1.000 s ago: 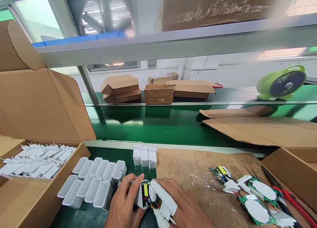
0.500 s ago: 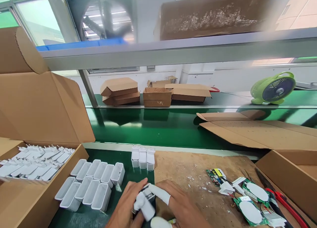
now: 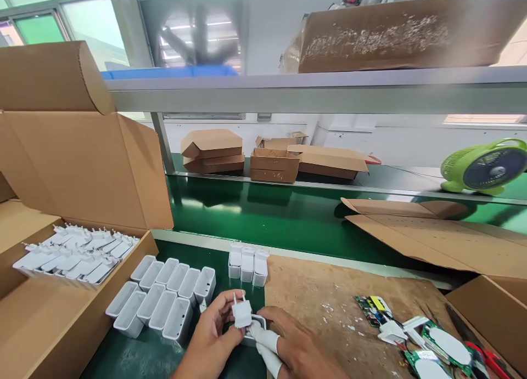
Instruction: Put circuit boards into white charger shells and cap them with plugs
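Note:
My left hand (image 3: 216, 332) is closed, with thumb and fingers pinching a white two-pin plug piece (image 3: 242, 313) whose metal pins point up. Close against it, my right hand (image 3: 294, 343) grips a small white plastic case (image 3: 259, 321), open at the top. White covers wrap some of my right fingertips, which press at the case's rim beside the plug piece. What lies inside the case is mostly hidden by the fingers. Left of my hands stand two rows of open white cases (image 3: 177, 318). Three more white cases (image 3: 247, 265), with pieces on top, stand just beyond.
At left, an open carton (image 3: 123, 269) holds many white plug parts (image 3: 82, 253). Circuit boards with wires (image 3: 444, 340) and red-handled cutters (image 3: 488, 357) lie on the brown board (image 3: 321, 291) at right. Another carton (image 3: 489, 297) is beyond them. A green fan (image 3: 486, 165) stands behind.
My view has swung a little left. The white plug piece, blurred and tilted between my hands before, now stands pins up in my left fingers, and the right fingers have drawn in at the case.

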A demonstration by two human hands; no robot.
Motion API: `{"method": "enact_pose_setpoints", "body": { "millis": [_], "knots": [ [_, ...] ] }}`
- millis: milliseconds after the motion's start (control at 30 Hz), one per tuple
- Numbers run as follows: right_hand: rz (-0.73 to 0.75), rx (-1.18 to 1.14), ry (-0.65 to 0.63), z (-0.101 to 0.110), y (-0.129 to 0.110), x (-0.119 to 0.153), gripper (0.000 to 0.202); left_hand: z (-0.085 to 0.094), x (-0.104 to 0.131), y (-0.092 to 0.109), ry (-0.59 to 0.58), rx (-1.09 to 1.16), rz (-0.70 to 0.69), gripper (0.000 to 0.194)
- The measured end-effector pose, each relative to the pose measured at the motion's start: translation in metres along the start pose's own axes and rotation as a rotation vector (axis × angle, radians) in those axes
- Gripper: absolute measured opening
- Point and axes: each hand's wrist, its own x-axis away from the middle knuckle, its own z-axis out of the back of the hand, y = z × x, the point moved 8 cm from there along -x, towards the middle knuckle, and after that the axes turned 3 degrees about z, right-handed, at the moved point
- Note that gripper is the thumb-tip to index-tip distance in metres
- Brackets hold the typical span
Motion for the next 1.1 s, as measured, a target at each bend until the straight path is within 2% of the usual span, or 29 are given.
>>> {"method": "enact_pose_setpoints", "body": {
  "millis": [167,300,467,633,733,833,933,1033,1100],
  "knots": [
    [-0.03,-0.047,0.011,0.004,-0.001,0.001,0.07,-0.003,0.004,-0.001,-0.003,-0.064,-0.047,0.049],
    [-0.029,-0.018,-0.014,0.003,-0.004,0.002,0.068,-0.001,0.014,0.019,-0.003,-0.192,-0.208,0.055],
    [-0.06,0.017,-0.033,0.003,-0.006,0.002,0.066,-0.001,0.024,0.052,0.043,-0.482,-0.409,0.019],
    [-0.091,0.044,-0.033,0.006,-0.01,0.001,0.055,-0.008,0.029,0.068,0.102,-0.724,-0.556,0.018],
    [-0.146,-0.038,-0.005,0.0,0.001,0.009,0.054,-0.012,0.033,0.07,0.143,-0.768,-0.63,0.018],
    [-0.189,-0.028,0.065,-0.012,0.018,0.023,0.074,-0.01,0.036,0.068,0.182,-0.818,-0.652,0.018],
    [-0.175,0.072,0.079,-0.022,0.023,0.03,0.086,-0.015,0.035,0.068,0.065,-0.885,-0.678,0.019],
    [-0.163,0.126,0.05,-0.021,0.016,0.027,0.078,-0.024,0.035,0.072,-0.112,-0.93,-0.711,0.028],
    [-0.184,0.132,0.002,-0.019,0.011,0.024,0.073,-0.029,0.035,0.075,-0.189,-0.98,-0.715,0.034]
  ]
}}
